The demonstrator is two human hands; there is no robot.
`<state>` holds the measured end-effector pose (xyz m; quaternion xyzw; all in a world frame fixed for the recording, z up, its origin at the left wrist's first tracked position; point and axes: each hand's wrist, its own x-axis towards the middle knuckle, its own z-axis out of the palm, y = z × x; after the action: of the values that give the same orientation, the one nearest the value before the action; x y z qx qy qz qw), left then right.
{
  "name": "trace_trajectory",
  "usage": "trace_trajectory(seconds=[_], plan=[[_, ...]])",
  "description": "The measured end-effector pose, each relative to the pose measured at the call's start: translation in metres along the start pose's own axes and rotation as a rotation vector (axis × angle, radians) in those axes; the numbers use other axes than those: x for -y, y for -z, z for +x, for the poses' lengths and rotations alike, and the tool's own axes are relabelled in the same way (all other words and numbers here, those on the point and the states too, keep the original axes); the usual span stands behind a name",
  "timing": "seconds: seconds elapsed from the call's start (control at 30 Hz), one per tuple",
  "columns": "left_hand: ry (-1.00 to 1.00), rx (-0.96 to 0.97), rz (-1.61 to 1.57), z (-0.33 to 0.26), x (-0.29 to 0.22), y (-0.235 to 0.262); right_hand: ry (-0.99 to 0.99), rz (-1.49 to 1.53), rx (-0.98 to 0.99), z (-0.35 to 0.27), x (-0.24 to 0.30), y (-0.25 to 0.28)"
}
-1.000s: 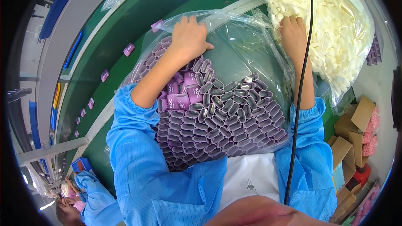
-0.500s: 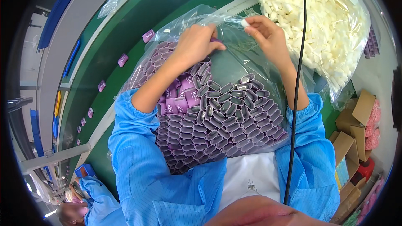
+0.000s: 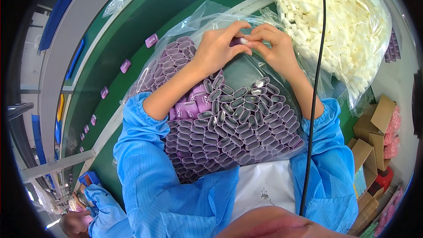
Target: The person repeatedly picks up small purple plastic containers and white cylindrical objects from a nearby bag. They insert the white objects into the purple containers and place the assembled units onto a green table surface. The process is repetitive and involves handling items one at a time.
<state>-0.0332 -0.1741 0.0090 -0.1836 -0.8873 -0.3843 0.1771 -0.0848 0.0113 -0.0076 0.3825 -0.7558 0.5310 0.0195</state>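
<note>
My left hand and my right hand meet above a clear plastic bag full of purple oval shells. The left fingers pinch one purple shell. The right fingertips press a small white piece against that shell's end. Both forearms come up from blue sleeves and lie over the pile of shells, hiding part of it.
A second clear bag of white plastic pieces lies at the upper right. Single purple shells ride in a row on the green belt to the left. Cardboard boxes stand at the right. Another person's blue sleeve shows at the lower left.
My right hand has left the bag of white pieces and come over to my left hand. My left hand has lifted a purple shell from the pile. The two hands now touch.
</note>
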Motion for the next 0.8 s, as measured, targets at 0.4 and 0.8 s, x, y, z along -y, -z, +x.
trace_trajectory(seconds=[0.4,0.8], plan=[[0.365,-0.011,-0.715,0.003,-0.005,0.004,0.178,0.216,0.002,0.005,-0.001,0.012],[0.055,-0.007,-0.367,0.004,0.003,0.001,0.226,-0.049,-0.137,0.0,0.013,0.005]])
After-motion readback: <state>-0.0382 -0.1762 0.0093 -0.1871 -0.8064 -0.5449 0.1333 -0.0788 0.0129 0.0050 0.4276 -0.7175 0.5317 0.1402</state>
